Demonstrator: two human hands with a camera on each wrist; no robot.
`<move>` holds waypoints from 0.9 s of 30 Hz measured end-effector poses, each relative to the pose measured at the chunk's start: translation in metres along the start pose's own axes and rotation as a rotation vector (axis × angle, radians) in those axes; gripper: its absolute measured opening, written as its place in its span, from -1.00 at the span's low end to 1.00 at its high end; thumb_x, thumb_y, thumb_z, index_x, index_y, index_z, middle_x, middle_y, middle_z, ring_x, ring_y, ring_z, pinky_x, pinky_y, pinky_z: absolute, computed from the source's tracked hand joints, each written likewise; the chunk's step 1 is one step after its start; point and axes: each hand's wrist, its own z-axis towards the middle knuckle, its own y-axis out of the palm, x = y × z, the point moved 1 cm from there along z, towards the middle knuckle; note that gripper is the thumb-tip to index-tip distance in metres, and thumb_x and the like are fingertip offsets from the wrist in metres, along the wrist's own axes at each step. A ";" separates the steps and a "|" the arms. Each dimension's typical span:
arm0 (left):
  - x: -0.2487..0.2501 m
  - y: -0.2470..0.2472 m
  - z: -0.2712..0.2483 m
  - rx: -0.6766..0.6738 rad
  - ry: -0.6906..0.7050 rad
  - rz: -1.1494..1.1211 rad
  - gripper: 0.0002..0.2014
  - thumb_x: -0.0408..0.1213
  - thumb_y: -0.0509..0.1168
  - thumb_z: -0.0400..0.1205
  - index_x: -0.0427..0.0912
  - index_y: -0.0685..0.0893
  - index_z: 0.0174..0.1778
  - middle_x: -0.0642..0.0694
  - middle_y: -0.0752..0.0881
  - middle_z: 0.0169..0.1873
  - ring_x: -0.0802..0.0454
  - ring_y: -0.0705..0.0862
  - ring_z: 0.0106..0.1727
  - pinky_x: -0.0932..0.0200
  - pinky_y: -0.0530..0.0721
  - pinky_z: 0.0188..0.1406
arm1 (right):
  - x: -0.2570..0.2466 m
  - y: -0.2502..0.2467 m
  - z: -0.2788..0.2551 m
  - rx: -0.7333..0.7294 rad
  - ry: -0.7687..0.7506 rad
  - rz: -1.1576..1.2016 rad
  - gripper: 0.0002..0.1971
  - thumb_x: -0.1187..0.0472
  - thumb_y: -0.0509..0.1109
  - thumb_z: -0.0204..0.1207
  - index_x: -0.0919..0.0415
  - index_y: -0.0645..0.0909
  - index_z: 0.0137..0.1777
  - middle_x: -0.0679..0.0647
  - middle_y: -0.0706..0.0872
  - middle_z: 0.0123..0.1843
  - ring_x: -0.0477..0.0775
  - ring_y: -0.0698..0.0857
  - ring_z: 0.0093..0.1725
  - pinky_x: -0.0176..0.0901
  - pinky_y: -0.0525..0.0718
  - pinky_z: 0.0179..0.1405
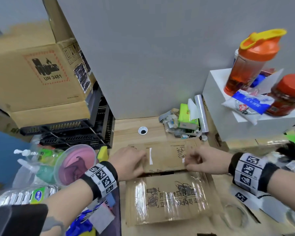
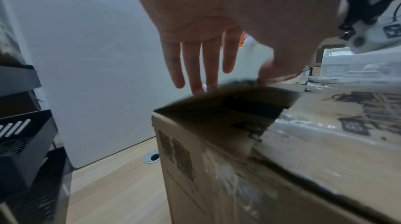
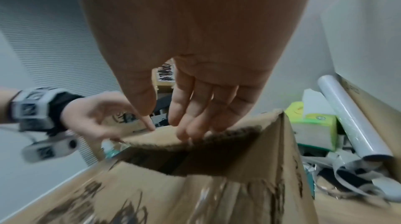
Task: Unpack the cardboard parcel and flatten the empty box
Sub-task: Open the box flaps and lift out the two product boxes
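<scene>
The cardboard parcel (image 1: 169, 198) stands on the wooden desk in front of me, its taped, printed near flap lying flat. The far flap (image 1: 165, 157) is lifted a little, and a dark gap (image 1: 160, 172) shows between the two. My left hand (image 1: 141, 160) pinches the far flap's left end, fingers on top and thumb at its edge (image 2: 230, 80). My right hand (image 1: 187, 162) holds the flap's right end, with its fingertips hooked over the edge (image 3: 167, 121). What is inside the box is hidden in shadow.
A large brown box (image 1: 37, 74) sits on black crates (image 1: 71, 133) at the left. A pink-lidded bowl (image 1: 75, 164) and bottles crowd the near left. At the right are a white box (image 1: 228, 108) carrying an orange shaker (image 1: 252, 60) and a jar (image 1: 289, 96), a tissue pack (image 1: 187, 116) and a film roll (image 1: 201, 114).
</scene>
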 end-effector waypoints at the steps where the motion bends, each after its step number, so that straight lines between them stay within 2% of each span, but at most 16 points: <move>1: -0.003 -0.002 -0.001 -0.007 -0.037 0.004 -0.68 -0.08 0.21 0.59 -0.07 0.57 0.23 -0.11 0.78 -0.03 -0.20 0.73 0.04 -0.06 0.67 -0.01 | -0.005 0.000 -0.007 0.032 -0.056 -0.072 -0.77 -0.19 0.40 0.44 -0.10 0.68 -0.05 -0.20 0.71 -0.13 -0.24 0.67 -0.16 -0.25 0.70 -0.08; 2: -0.006 -0.004 -0.002 -0.003 -0.051 0.004 -0.59 -0.03 0.21 0.61 -0.04 0.53 0.37 -0.08 0.77 0.10 -0.16 0.72 0.13 -0.05 0.67 0.10 | -0.009 0.001 -0.013 0.057 -0.100 -0.116 -0.74 -0.19 0.37 0.44 -0.10 0.68 0.02 -0.22 0.70 -0.09 -0.25 0.65 -0.13 -0.29 0.68 -0.07; 4: -0.011 -0.003 -0.003 -0.013 -0.031 0.021 -0.24 0.27 0.27 0.50 -0.03 0.38 0.57 -0.08 0.61 0.41 -0.09 0.59 0.39 -0.03 0.59 0.38 | -0.015 0.004 -0.023 0.045 -0.122 -0.136 -0.71 -0.18 0.33 0.46 -0.10 0.67 0.09 -0.24 0.71 -0.04 -0.26 0.66 -0.08 -0.33 0.67 -0.01; 6: -0.014 0.003 -0.003 -0.097 -0.071 0.052 0.13 0.50 0.32 0.28 -0.06 0.18 0.68 -0.18 0.35 0.63 -0.17 0.38 0.61 -0.12 0.41 0.61 | -0.016 0.016 -0.029 -0.017 -0.101 -0.163 -0.67 -0.21 0.27 0.48 -0.12 0.66 0.15 -0.25 0.74 0.01 -0.24 0.69 -0.03 -0.27 0.71 0.04; 7: -0.014 0.006 -0.002 -0.134 -0.103 0.058 0.20 0.51 0.36 0.22 -0.06 0.13 0.69 -0.22 0.27 0.68 -0.21 0.30 0.66 -0.16 0.35 0.66 | -0.015 0.024 -0.031 -0.037 -0.083 -0.209 -0.64 -0.23 0.26 0.48 -0.14 0.63 0.20 -0.24 0.74 0.07 -0.20 0.69 0.00 -0.22 0.72 0.07; 8: -0.014 0.009 0.000 -0.156 -0.129 0.054 0.19 0.48 0.40 0.21 -0.06 0.14 0.67 -0.24 0.26 0.68 -0.23 0.30 0.66 -0.16 0.33 0.67 | -0.014 0.032 -0.031 -0.051 -0.065 -0.263 -0.59 -0.26 0.27 0.46 -0.17 0.58 0.27 -0.22 0.71 0.16 -0.15 0.68 0.07 -0.17 0.71 0.11; 9: -0.014 0.012 0.002 -0.161 -0.142 0.046 0.13 0.44 0.43 0.23 -0.07 0.21 0.63 -0.22 0.34 0.63 -0.22 0.36 0.62 -0.14 0.37 0.64 | -0.013 0.038 -0.031 -0.068 -0.045 -0.301 -0.50 -0.28 0.29 0.43 -0.17 0.52 0.35 -0.20 0.66 0.27 -0.10 0.66 0.17 -0.14 0.68 0.19; 12: -0.011 0.012 0.009 -0.117 -0.130 0.046 -0.17 0.31 0.46 0.32 -0.05 0.43 0.41 -0.08 0.59 0.32 -0.13 0.56 0.34 -0.05 0.58 0.38 | -0.014 0.046 -0.030 -0.110 -0.004 -0.314 -0.10 -0.34 0.44 0.26 -0.06 0.29 0.60 -0.14 0.41 0.55 -0.04 0.44 0.48 -0.10 0.45 0.49; 13: -0.010 0.013 0.009 -0.107 -0.128 0.041 -0.21 0.27 0.46 0.32 -0.04 0.44 0.39 -0.06 0.60 0.27 -0.11 0.57 0.30 -0.03 0.59 0.34 | -0.016 0.046 -0.030 -0.121 0.012 -0.322 0.01 -0.34 0.49 0.21 -0.04 0.22 0.65 -0.13 0.35 0.59 -0.01 0.38 0.53 -0.07 0.38 0.55; 15: -0.007 0.015 0.010 -0.104 -0.132 0.037 -0.15 0.24 0.48 0.26 -0.03 0.41 0.42 -0.07 0.57 0.27 -0.10 0.55 0.29 -0.01 0.58 0.33 | -0.022 0.049 -0.030 -0.131 0.031 -0.387 0.12 -0.32 0.57 0.12 -0.02 0.15 0.66 -0.09 0.34 0.56 0.02 0.35 0.51 -0.02 0.35 0.57; 19: -0.004 0.016 0.012 -0.176 -0.180 0.061 0.01 0.32 0.52 0.17 -0.04 0.34 0.49 -0.10 0.53 0.30 -0.14 0.54 0.34 -0.08 0.53 0.38 | -0.030 0.060 -0.025 -0.130 0.038 -0.504 0.13 -0.24 0.64 0.07 -0.04 0.14 0.62 -0.03 0.38 0.44 0.07 0.38 0.39 0.07 0.38 0.49; 24: -0.001 0.011 0.011 -0.173 -0.095 0.135 -0.18 0.35 0.40 0.19 -0.12 0.53 0.25 -0.10 0.59 0.13 -0.11 0.60 0.15 -0.05 0.63 0.23 | -0.038 0.057 -0.023 -0.099 0.050 -0.535 0.04 -0.14 0.63 0.20 -0.03 0.13 0.62 0.02 0.46 0.50 0.13 0.42 0.46 0.20 0.34 0.52; 27: -0.005 0.000 0.003 -0.154 -0.060 0.041 -0.38 0.26 0.37 0.33 -0.11 0.59 0.16 -0.05 0.68 -0.01 -0.09 0.68 -0.01 -0.01 0.72 0.01 | -0.043 0.052 -0.029 -0.047 0.031 -0.486 0.12 -0.24 0.62 0.16 0.00 0.08 0.65 -0.02 0.40 0.58 0.11 0.38 0.53 0.20 0.27 0.57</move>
